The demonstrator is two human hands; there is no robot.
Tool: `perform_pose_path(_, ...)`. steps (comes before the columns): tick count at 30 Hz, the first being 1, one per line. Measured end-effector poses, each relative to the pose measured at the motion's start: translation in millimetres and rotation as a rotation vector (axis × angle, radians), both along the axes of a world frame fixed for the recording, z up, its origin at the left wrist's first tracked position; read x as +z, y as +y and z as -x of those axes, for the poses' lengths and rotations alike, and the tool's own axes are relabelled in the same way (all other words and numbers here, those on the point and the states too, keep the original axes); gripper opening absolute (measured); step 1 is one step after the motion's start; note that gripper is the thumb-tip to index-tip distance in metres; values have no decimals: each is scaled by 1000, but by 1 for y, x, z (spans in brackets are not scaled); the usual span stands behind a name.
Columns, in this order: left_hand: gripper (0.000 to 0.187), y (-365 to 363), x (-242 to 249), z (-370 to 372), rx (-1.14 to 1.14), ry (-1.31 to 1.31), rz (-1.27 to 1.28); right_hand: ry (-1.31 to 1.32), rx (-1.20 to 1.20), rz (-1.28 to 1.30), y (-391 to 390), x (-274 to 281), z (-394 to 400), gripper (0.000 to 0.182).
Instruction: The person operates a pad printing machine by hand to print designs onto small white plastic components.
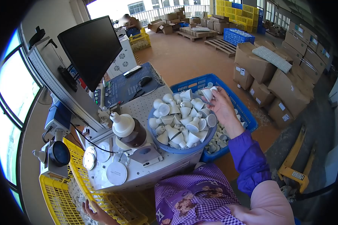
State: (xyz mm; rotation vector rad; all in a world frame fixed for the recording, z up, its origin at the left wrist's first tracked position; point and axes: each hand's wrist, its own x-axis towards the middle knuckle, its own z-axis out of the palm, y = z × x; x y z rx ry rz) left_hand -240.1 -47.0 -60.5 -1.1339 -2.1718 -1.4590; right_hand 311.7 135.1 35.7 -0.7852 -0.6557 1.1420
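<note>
My right hand pinches a white cone-shaped lamp housing at the right rim of a round blue basin. The basin is heaped with similar white lamp housings, some tipped on their sides. Low on the left, my left hand is beside the yellow crate, its fingers apart and nothing seen in them. Small pale parts lie inside that crate. On the machine's bench, a larger white bulb-shaped piece sits upright on a dark round holder.
A blue crate with more white parts stands beside the bench. A monitor, mouse and white discs are around the machine column. Cardboard boxes and a yellow pallet jack are on the right. A person sits far back.
</note>
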Motion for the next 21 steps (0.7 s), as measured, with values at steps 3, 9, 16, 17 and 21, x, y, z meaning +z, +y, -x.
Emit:
perform_pose_path(3, 21, 23, 13, -73, -165, -102, -41, 16, 11, -51, -10, -11, 5, 20)
perform_pose_path(9, 20, 47, 36, -158, -482, -277, -105, 0, -4, -8, -30, -16, 20, 23)
perform_pose_path(16, 20, 51, 54, -201, -686, -217, -81, -146, 31, -7, -44, -12, 31, 25)
perform_pose_path(17, 21, 54, 59, -204, -708, -235, -85, -134, 58, -14, -45, -10, 35, 25)
perform_pose_path(21, 31, 90, 99, -210, -768, -161, -160, -153, 124, -69, -43, 0, 54, 30)
